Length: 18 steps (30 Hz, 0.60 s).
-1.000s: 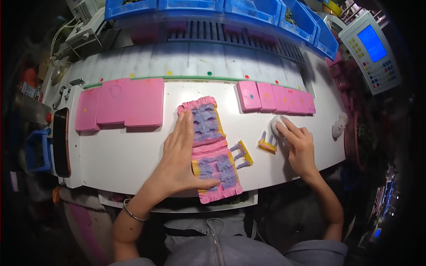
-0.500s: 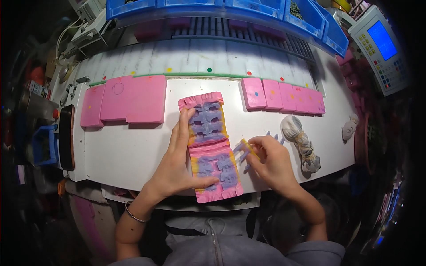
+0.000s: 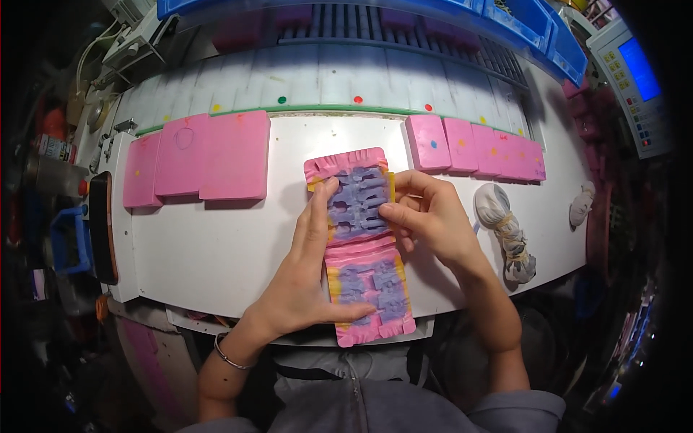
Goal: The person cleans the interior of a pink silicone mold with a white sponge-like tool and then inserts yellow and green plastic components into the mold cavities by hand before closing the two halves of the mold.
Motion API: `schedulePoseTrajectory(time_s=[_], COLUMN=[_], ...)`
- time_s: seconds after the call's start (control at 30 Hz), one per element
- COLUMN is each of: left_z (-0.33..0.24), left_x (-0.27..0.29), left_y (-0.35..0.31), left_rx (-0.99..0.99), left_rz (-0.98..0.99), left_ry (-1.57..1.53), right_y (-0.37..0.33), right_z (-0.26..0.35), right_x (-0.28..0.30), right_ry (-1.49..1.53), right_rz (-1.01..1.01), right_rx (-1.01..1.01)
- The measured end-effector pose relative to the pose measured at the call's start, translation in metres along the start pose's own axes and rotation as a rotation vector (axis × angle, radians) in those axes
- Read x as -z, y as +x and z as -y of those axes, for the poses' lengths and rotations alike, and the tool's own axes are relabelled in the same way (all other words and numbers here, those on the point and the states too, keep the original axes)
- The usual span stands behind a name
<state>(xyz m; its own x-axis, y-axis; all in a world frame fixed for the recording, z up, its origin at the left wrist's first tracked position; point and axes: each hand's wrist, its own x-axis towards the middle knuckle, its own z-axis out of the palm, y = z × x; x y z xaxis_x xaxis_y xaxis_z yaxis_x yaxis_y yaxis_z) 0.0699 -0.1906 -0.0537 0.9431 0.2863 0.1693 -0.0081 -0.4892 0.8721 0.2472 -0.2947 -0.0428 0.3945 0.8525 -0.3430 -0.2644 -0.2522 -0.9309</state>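
Two hands: left hand (image 3: 299, 292) spread across open pink-and-purple rubbery mould (image 3: 363, 249), over white tabletop (image 3: 202, 252); right hand (image 3: 433, 216) pinches yellow-backed purple piece (image 3: 392, 187) at its upper right edge. Skewed pressure could bend prongs (image 3: 372, 203).

"What does the right hand (image 3: 438, 220) hide?"
"Part of the yellow-and-purple pronged piece (image 3: 391, 189) it pinches."
"And beyond the hand?"
"Blue plastic bins (image 3: 523, 27), cut off along the top."

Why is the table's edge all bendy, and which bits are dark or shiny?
Head view: fisheye lens bends the table's edge; head view: corners go black; head view: screen glows blue, right hand casts soft shadow.
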Motion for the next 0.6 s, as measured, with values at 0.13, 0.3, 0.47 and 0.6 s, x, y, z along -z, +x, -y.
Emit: schedulePoseTrajectory(time_s=[0.13, 0.3, 0.47, 0.6], left_z=[-0.002, -0.003, -0.008, -0.008], left_x=[0.002, 0.003, 0.007, 0.009], left_y=[0.002, 0.005, 0.006, 0.008], left_rx=[0.01, -0.058, -0.004, 0.038], left_rz=[0.033, 0.094, 0.146, 0.2], left_ry=[0.023, 0.084, 0.131, 0.092], right_y=[0.0, 0.005, 0.006, 0.01], right_z=[0.006, 0.007, 0.012, 0.011], right_x=[0.006, 0.007, 0.009, 0.016], right_ry=[-0.008, -0.218, -0.079, 0.135], right_rz=[0.064, 0.073, 0.11, 0.13], right_rx=[-0.152, -0.087, -0.056, -0.137])
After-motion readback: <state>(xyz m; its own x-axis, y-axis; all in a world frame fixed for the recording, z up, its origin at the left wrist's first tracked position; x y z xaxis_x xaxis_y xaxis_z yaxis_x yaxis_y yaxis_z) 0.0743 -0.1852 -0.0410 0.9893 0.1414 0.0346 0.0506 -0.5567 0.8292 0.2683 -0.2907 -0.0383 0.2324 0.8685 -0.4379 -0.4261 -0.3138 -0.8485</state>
